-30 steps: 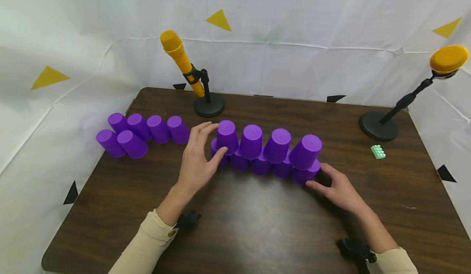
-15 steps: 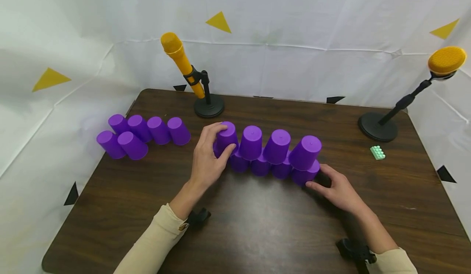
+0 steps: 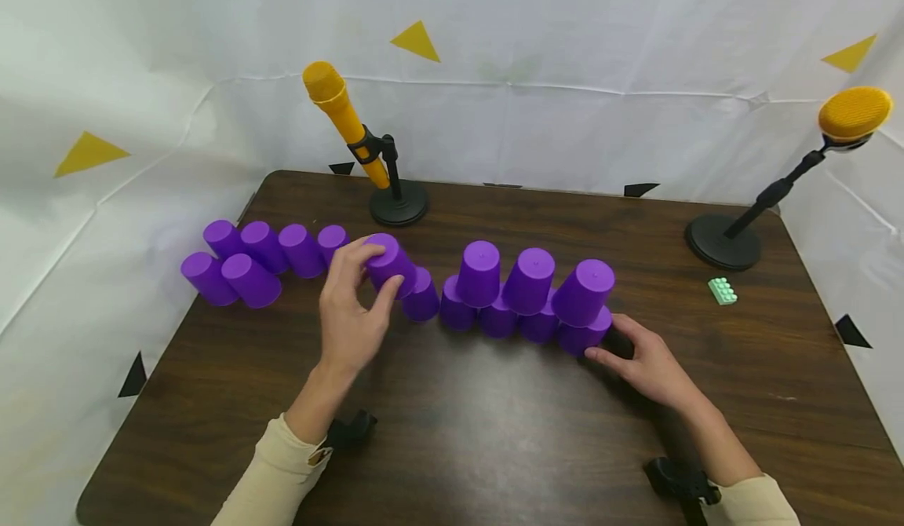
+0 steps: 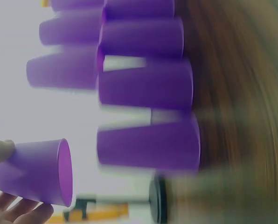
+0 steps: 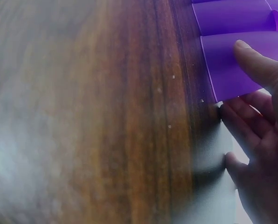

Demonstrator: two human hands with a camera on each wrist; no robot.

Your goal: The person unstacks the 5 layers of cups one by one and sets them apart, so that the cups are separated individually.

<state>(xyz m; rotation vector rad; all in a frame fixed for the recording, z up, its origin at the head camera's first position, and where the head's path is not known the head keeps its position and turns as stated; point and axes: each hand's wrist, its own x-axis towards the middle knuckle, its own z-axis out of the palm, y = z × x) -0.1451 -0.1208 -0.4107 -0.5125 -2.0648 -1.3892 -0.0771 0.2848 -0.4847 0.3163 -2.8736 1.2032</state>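
Layout relative to the two-tier cup row point(image 3: 526, 298) lying at the table point(image 3: 494, 447) centre: a lifted cup point(image 3: 390, 263) is hanging just left of it, held by the left hand point(image 3: 351, 314). Further left, a cup cluster point(image 3: 264, 255) is standing. The right hand point(image 3: 646, 361) is touching the row's right end. Behind-left a microphone stand point(image 3: 398, 200) is standing; to the right a small block point(image 3: 723, 290) is lying.

Purple cup point(image 3: 389, 263), inverted, tilted, lifted

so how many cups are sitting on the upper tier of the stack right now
3, upside down across the lower row: one, a middle one, one above the right hand. A fourth cup is lifted off in the left hand.
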